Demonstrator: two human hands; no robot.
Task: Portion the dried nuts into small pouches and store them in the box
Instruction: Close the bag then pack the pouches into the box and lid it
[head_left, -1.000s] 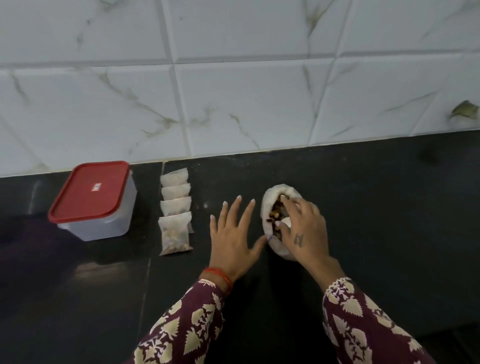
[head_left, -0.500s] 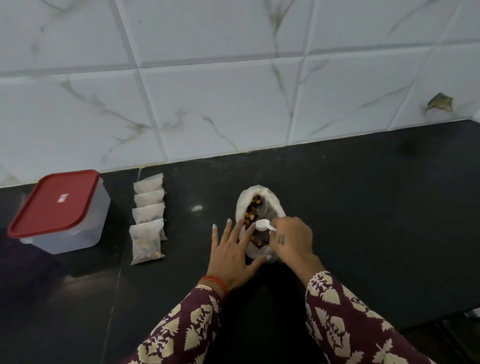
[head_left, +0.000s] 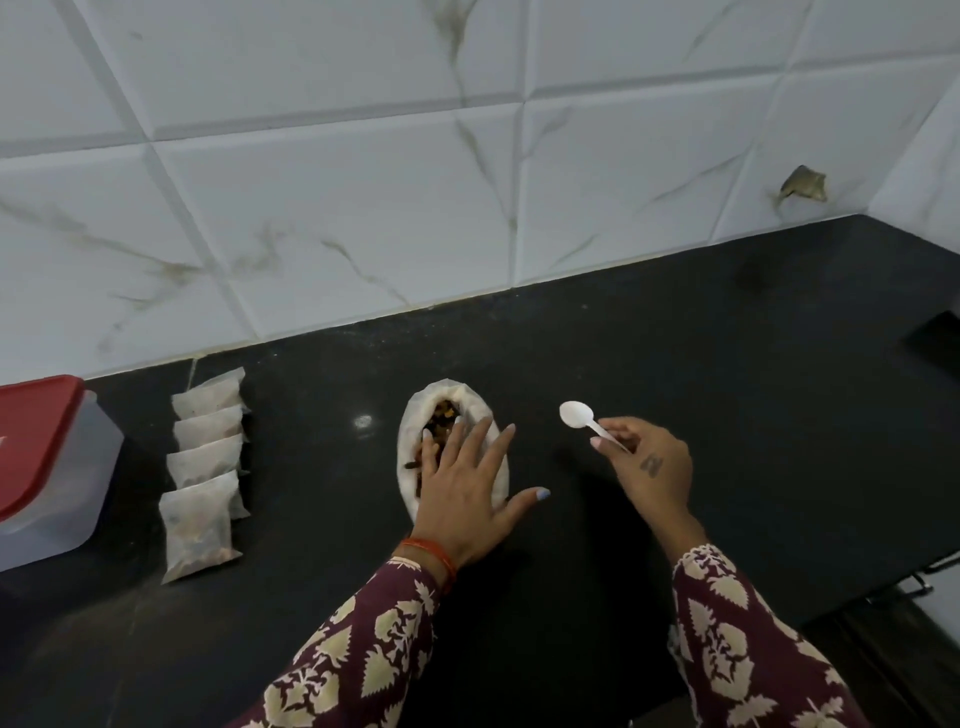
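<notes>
Left hand (head_left: 464, 499): fingers spread flat over open bag of nuts (head_left: 415, 431). Right hand (head_left: 644, 464): pinches white spoon (head_left: 576, 415), right of bag. Four pouches (head_left: 205, 467), box (head_left: 47, 467): far left.

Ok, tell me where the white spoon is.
The white spoon is in the right hand, pinched by its handle and held above the black counter, just right of the open bag of nuts.

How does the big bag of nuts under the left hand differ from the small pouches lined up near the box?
The big bag lies open at the top, nuts showing; the small pouches look flat and closed. The big bag is clearly larger and bulges; each pouch is small and thin. The left hand rests on the bag; nothing touches the pouches, which overlap in a row. Both are whitish, translucent and lie on the black counter.
</notes>
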